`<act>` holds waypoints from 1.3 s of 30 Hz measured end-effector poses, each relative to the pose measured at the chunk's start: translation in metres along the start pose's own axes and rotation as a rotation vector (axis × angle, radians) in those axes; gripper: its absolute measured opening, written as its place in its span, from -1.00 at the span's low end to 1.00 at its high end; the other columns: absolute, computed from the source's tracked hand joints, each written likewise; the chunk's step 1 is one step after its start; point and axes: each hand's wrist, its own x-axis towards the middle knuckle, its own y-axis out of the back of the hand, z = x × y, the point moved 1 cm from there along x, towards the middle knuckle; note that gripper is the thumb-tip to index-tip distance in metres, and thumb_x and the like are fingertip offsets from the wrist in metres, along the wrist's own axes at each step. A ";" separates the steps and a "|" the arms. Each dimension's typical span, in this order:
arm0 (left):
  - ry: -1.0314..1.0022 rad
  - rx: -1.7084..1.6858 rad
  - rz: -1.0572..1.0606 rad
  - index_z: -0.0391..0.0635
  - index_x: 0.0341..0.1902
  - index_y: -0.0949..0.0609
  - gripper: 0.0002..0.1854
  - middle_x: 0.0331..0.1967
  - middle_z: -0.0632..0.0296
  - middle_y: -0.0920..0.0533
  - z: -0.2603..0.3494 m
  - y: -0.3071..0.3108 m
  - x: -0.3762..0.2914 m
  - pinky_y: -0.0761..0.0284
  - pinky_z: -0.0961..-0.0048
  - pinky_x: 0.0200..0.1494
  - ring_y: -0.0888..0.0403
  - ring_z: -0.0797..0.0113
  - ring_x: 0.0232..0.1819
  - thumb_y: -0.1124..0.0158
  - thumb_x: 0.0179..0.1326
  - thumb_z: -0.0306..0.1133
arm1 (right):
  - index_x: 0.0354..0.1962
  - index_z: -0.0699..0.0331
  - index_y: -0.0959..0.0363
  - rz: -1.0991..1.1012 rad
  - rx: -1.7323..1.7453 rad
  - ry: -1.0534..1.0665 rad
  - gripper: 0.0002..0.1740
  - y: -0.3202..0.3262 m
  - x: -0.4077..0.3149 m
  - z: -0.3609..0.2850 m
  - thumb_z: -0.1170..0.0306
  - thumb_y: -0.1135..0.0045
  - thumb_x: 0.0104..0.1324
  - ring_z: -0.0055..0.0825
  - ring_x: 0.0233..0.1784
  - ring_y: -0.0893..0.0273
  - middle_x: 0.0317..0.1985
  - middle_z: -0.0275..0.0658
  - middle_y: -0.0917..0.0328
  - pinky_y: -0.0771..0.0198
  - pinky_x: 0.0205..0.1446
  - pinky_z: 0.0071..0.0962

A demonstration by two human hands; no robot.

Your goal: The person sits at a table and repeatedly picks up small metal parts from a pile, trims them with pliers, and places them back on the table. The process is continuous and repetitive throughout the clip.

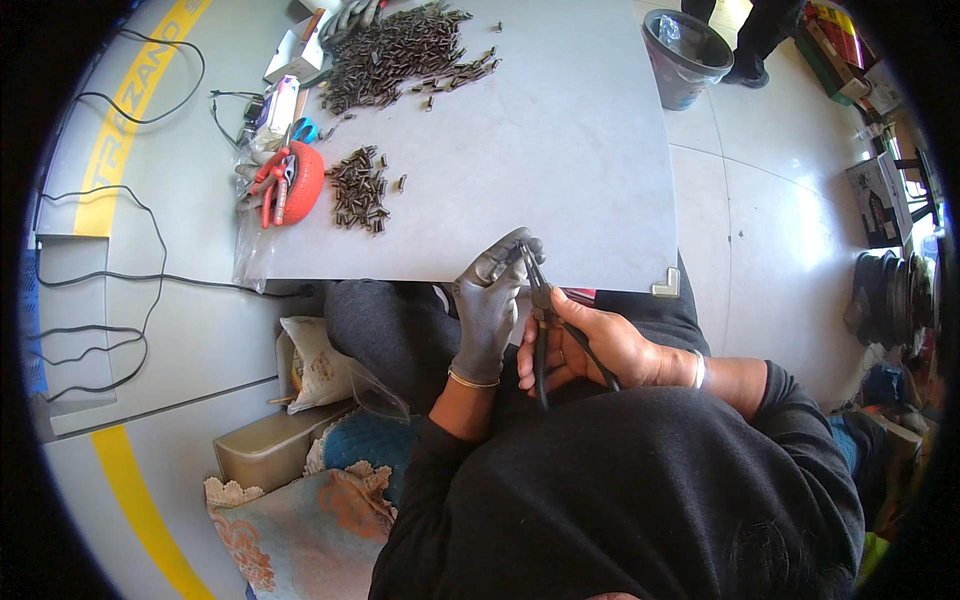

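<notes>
My left hand (487,300), in a grey coated work glove, is raised at the table's front edge with thumb and fingertips pinched together. Between them is a small dark metal part (519,244), mostly hidden by the glove. My bare right hand (600,341) grips long-nose pliers (541,300) with dark handles, and their jaws reach the part at the gloved fingertips. On the grey table (555,165), ahead and to the left, lies a small pile of short cylindrical metal parts (360,191), which look like coil springs. Farther back spreads a much larger heap (397,56) of them.
Along the table's left side are a red round pad (306,184) with red-handled pliers (274,187) on it, blue-handled scissors (304,130) and a white box (296,52). A lined bin (686,60) stands right of the table, near another person's legs (754,45). Black cables (161,277) trail at left.
</notes>
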 end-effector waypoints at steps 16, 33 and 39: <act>-0.026 0.008 -0.071 -0.39 0.23 -0.55 -0.64 -0.01 0.03 -0.71 0.000 0.002 -0.003 -0.61 0.42 0.09 -0.68 0.31 0.03 -0.18 0.42 -0.51 | -0.08 0.20 -0.35 0.048 -0.021 -0.013 -0.29 0.000 0.001 -0.001 -0.20 0.66 0.60 -0.20 -0.02 -0.61 -0.15 -0.07 -0.58 -0.48 0.18 -0.06; -0.124 0.130 -0.029 -0.33 0.08 -0.67 -0.71 -0.06 0.15 -0.73 0.006 0.005 -0.001 -0.58 0.48 0.06 -0.67 0.42 -0.04 -0.14 0.32 -0.65 | -0.06 0.28 -0.43 0.130 -0.026 -0.089 -0.25 -0.002 0.001 -0.004 -0.21 0.52 0.59 -0.21 -0.03 -0.59 -0.15 -0.12 -0.56 -0.47 0.19 -0.11; -0.314 0.362 0.006 -0.29 0.02 -0.71 -0.67 -0.09 0.11 -0.73 0.005 0.010 -0.001 -0.60 0.47 0.05 -0.70 0.36 -0.05 -0.12 0.24 -0.76 | -0.11 0.30 -0.43 0.015 0.139 -0.133 -0.27 0.000 -0.002 -0.004 -0.18 0.51 0.60 -0.18 -0.10 -0.60 -0.19 -0.08 -0.58 -0.54 0.09 -0.14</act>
